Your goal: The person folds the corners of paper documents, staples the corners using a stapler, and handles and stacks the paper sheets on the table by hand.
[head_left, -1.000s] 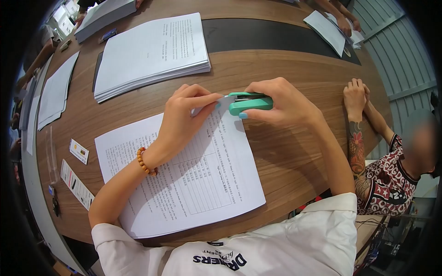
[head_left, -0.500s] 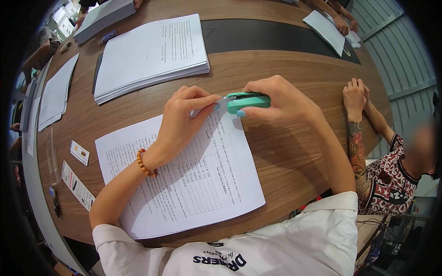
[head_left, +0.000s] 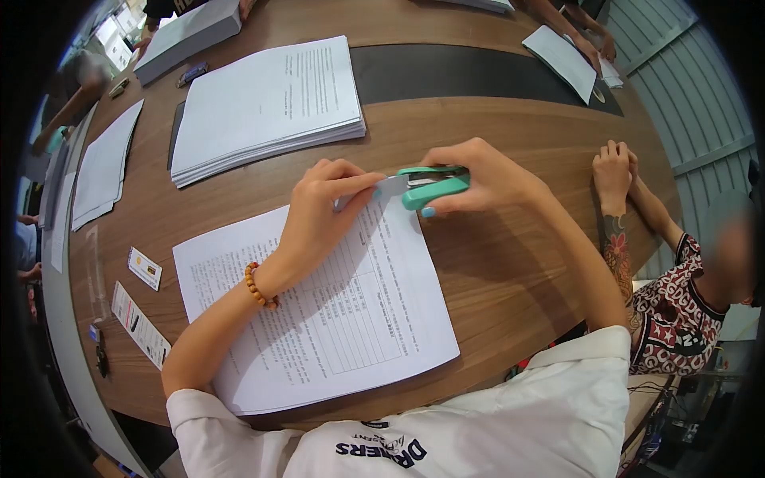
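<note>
Stapler, green, is held in our right hand, with the index finger along one side and the thumb along the other. Its mouth points toward our left hand and stands at the far right corner of the printed sheets. With our left hand we pinch the raised sheet corner between thumb and index finger, just beside the mouth. We cannot tell whether the paper lies inside the stapler.

The sheets lie flat on the brown table in front of us, partly beneath our left arm, where we wear a bead bracelet. Beyond them lies a thick paper stack. To their left are a small card and a printed strip. At our right, another person's clasped hands rest on the table.
</note>
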`<action>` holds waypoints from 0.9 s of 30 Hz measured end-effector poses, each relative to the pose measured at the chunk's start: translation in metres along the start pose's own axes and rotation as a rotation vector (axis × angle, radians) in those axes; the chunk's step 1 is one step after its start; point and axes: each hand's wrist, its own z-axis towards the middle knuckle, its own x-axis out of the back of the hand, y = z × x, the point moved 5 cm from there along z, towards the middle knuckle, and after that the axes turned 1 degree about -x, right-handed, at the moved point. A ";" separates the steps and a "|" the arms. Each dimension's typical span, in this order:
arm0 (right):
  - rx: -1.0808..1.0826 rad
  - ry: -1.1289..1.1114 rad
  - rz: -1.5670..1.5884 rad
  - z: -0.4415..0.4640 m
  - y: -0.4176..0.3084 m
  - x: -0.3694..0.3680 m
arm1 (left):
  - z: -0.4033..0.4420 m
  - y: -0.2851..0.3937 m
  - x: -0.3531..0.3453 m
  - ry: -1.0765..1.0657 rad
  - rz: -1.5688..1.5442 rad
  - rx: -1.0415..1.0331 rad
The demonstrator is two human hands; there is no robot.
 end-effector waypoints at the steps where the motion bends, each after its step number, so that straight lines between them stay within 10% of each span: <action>1: -0.056 -0.020 0.061 -0.007 0.001 0.002 | 0.000 0.000 0.000 0.005 -0.034 0.010; 9: -0.351 0.476 0.499 -0.076 0.073 0.003 | 0.008 0.004 0.019 -0.081 -0.049 0.031; 16: -0.266 0.670 0.710 -0.086 0.085 -0.002 | 0.007 -0.011 0.085 -0.689 0.121 0.297; 18: -0.252 0.670 0.714 -0.087 0.087 -0.002 | 0.016 0.007 0.125 -0.354 0.133 0.381; 23: -0.250 0.692 0.727 -0.087 0.082 -0.001 | 0.083 0.042 0.245 0.112 0.905 -0.050; 27: -0.242 0.707 0.733 -0.088 0.082 0.000 | 0.102 0.076 0.245 0.393 0.961 -0.558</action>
